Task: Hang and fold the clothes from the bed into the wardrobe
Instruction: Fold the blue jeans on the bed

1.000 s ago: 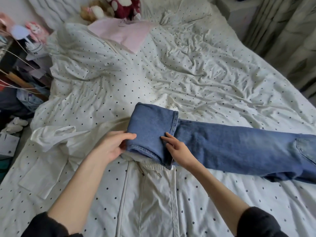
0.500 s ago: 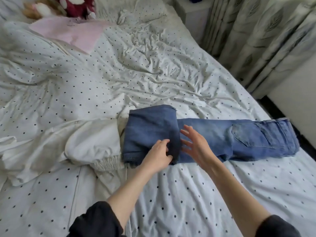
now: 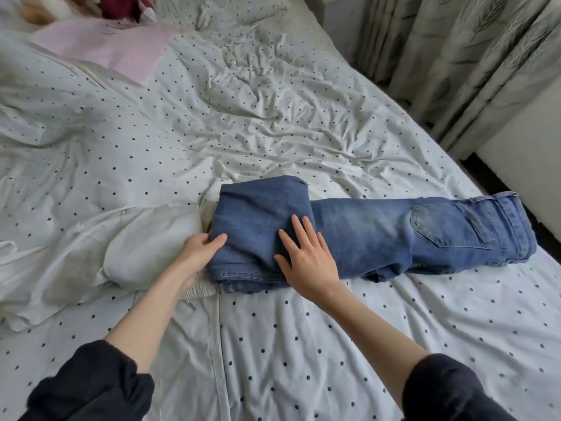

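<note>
Far left: crumpled white garment with a ribbed elastic edge, lying on the white polka-dot bed sheet, its edge touching the left end of the denim. Up top left, a flat pink cloth and blurred plush toys behind it. Left hand sits at the left end of the blue denim jeans, thumb on top of the fold, fingers tucked under and out of sight, so it grips the folded end. Jeans lie across mid-bed, leg end folded over into a thick soft block, waistband and back pocket at the right end near the bed edge. Right hand lies flat on the folded block, fingers straight and spread, pressing down. Sheet is heavily wrinkled beyond the jeans. Far right: pleated grey leaf-print curtains.
</note>
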A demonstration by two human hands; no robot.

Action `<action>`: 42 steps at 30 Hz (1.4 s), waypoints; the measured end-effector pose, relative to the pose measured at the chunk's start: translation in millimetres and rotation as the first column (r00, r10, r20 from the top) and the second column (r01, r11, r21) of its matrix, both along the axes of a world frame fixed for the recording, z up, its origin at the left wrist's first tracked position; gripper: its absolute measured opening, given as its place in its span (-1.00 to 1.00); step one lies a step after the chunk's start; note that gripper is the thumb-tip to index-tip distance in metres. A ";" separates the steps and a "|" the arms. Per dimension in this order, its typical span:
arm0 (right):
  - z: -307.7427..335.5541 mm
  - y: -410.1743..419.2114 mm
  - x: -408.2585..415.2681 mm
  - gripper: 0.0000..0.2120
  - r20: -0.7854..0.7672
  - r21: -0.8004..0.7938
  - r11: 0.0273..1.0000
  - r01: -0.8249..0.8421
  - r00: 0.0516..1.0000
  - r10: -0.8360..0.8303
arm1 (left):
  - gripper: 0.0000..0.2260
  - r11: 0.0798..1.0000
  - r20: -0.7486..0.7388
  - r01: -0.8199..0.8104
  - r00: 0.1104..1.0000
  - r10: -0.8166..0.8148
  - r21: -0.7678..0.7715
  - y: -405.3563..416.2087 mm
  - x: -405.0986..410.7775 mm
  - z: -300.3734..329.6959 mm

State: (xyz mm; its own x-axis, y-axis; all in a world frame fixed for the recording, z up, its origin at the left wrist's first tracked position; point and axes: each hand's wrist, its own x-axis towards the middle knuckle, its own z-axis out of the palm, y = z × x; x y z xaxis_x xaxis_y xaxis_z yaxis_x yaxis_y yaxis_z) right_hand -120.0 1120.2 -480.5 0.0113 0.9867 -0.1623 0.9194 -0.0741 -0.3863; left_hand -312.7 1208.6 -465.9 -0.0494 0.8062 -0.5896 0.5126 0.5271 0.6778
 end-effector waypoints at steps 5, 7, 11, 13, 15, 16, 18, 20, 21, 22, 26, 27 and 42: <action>14.9 -2.1 0.3 -0.50 -0.169 -0.181 0.983 0.038 0.983 -0.069 | -0.79 0.999 0.208 -0.041 0.977 0.041 -0.006 -15.8 1.8 26.4; 25.9 -5.6 -6.6 -0.53 -0.247 -0.228 0.971 0.068 0.961 -0.125 | -0.81 0.998 0.192 0.001 0.981 -0.014 0.067 -28.3 -0.8 42.5; 49.4 -31.4 -28.8 -0.55 -0.319 -0.238 0.970 0.042 0.940 -0.119 | -0.93 0.977 0.110 0.101 0.986 -0.123 0.187 -45.4 -10.5 85.3; 53.1 -41.0 -36.0 -0.55 -0.422 -0.266 0.963 0.041 0.893 -0.154 | -0.91 0.937 -0.007 0.225 0.973 -0.232 0.268 -47.1 -5.7 104.7; 55.0 -44.4 -33.5 -0.57 -0.572 -0.278 0.958 0.075 0.788 -0.228 | -0.82 0.894 -0.125 0.330 0.944 -0.306 0.302 -52.5 6.0 123.2; 54.8 -46.0 -28.9 -0.58 -0.650 -0.300 0.948 0.103 0.705 -0.282 | -0.76 0.888 -0.139 0.351 0.936 -0.324 0.296 -57.7 13.7 130.5; 57.8 -51.6 -8.0 -0.63 -0.782 -0.375 0.916 0.143 0.482 -0.396 | -0.68 0.896 -0.082 0.340 0.940 -0.330 0.285 -68.9 36.6 137.5; 65.1 -64.1 22.9 -0.68 -0.845 -0.473 0.869 0.145 0.203 -0.494 | -0.71 0.895 -0.030 0.345 0.936 -0.351 0.282 -82.1 68.8 132.5; 68.5 -69.8 41.3 -0.67 -0.855 -0.498 0.853 0.157 0.073 -0.513 | -0.75 0.886 -0.025 0.360 0.929 -0.369 0.293 -88.3 87.6 127.2; 71.7 -74.8 62.5 -0.63 -0.857 -0.510 0.839 0.189 -0.029 -0.515 | -0.78 0.871 -0.033 0.379 0.921 -0.389 0.312 -95.0 109.7 121.9; 80.9 -87.2 144.5 -0.59 -0.867 -0.492 0.799 0.345 -0.113 -0.485 | -0.63 0.796 -0.148 0.555 0.832 -0.535 0.242 -120.5 199.9 88.7; 81.0 -89.5 160.7 -0.59 -0.869 -0.479 0.804 0.352 -0.061 -0.491 | -0.56 0.759 -0.197 0.635 0.770 -0.606 0.145 -126.2 217.8 73.7; 2.0 -96.7 165.7 -0.45 -0.268 -0.301 0.948 -0.101 0.963 0.017 | -0.90 0.926 0.187 -0.278 0.926 0.329 -0.255 -117.5 169.9 22.9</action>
State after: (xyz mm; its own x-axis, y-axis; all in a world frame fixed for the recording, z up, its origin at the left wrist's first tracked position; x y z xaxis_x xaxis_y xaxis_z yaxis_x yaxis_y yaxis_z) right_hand 45.7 1023.5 -478.5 -0.1290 0.8842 -0.4489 0.7968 -0.1771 -0.5777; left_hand -142.8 1091.2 -443.0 -0.1186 0.6218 -0.7741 0.1539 0.7817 0.6044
